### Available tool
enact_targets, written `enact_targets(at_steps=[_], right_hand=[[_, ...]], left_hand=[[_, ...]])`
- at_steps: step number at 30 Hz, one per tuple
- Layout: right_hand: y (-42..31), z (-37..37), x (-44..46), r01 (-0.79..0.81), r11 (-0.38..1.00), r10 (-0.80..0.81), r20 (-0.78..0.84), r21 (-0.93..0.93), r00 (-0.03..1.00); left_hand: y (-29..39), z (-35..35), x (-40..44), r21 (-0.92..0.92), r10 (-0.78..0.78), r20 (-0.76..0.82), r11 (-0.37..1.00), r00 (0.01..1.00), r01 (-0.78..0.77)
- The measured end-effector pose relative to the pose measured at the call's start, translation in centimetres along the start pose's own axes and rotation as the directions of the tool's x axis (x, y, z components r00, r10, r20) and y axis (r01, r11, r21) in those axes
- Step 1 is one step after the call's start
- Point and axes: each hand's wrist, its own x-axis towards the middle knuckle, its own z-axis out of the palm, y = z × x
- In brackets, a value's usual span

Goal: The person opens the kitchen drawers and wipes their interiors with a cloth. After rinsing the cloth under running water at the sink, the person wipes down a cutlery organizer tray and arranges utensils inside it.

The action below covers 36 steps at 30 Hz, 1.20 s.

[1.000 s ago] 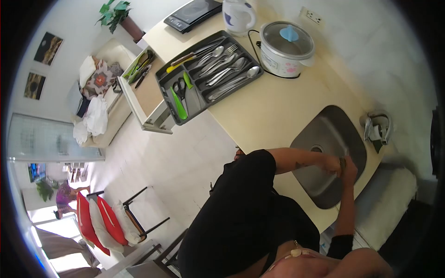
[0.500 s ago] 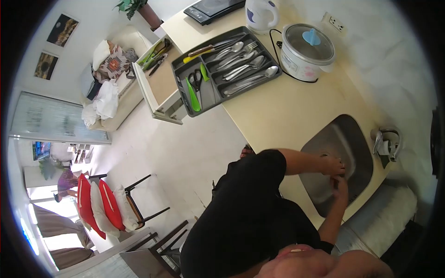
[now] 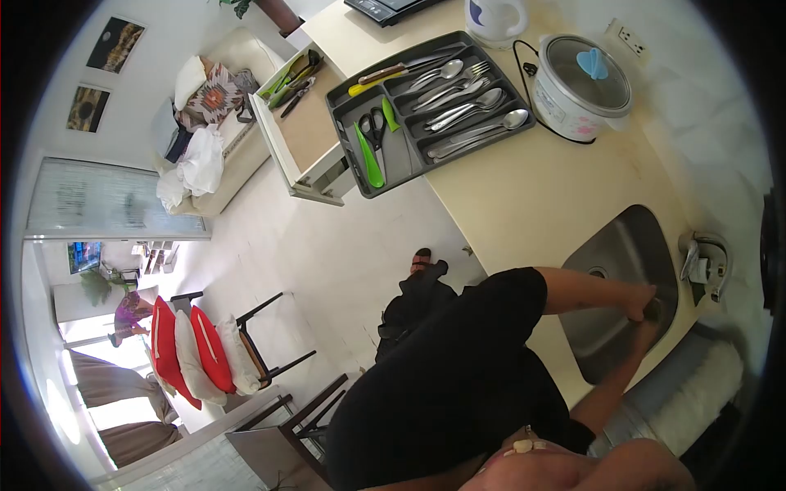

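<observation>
I'm standing at the desk [image 3: 524, 217], both arms reaching over the sink [image 3: 583, 352]. My left hand [image 3: 636, 302] and right hand [image 3: 646, 329] are meeting above the basin, narrow and close together; can't tell if they're holding anything, fingers too small and blurred. The sink is sitting recessed in the desk, drain [image 3: 598, 272] showing just beside my left forearm. Faucet [image 3: 709, 267] is standing just past the rim.

Farther along the desk, a gray tray [image 3: 396, 170] is overhanging the edge, carrying spoons [image 3: 515, 120], forks, scissors [image 3: 372, 128] and a green utensil [image 3: 368, 155]. A white cooker [image 3: 565, 108] is standing near it, lid on; a kettle [image 3: 494, 22] is standing behind. A drawer [image 3: 315, 123] is sticking out, holding more utensils.

Across the floor, 2 red cushions [image 3: 211, 352] are leaning among white ones. Another person [image 3: 131, 313] is bending in the far background.
</observation>
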Motion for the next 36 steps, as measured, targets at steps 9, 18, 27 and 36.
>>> enact_targets(at_steps=[9,18,27,36], right_hand=[[3.5,4.8,-3.0,-0.128,-0.062,0.031,0.130,0.990,0.991],[-11.1,16.6,-10.3,-0.016,0.329,0.046,0.001,0.944,0.999],[-30.7,44.4,-9.4,-0.386,0.609,-0.540,0.719,0.693,0.438],[-37.8,79.3,-18.2,-0.439,0.888,-0.084,0.987,0.138,0.140]], left_hand=[[0.1,-13.5,-19.1,0.207,-0.008,-0.313,0.975,0.950,0.077],[-14.3,-16.4,-70.0,-0.770,-0.732,-0.229,0.540,0.641,0.340],[-21.2,8.5,-82.3,-0.923,-0.914,0.352,-0.375,0.203,-0.088],[-27.9,-4.5,-95.0,-0.866,-0.859,-0.107,0.328,-0.501,-0.378]])
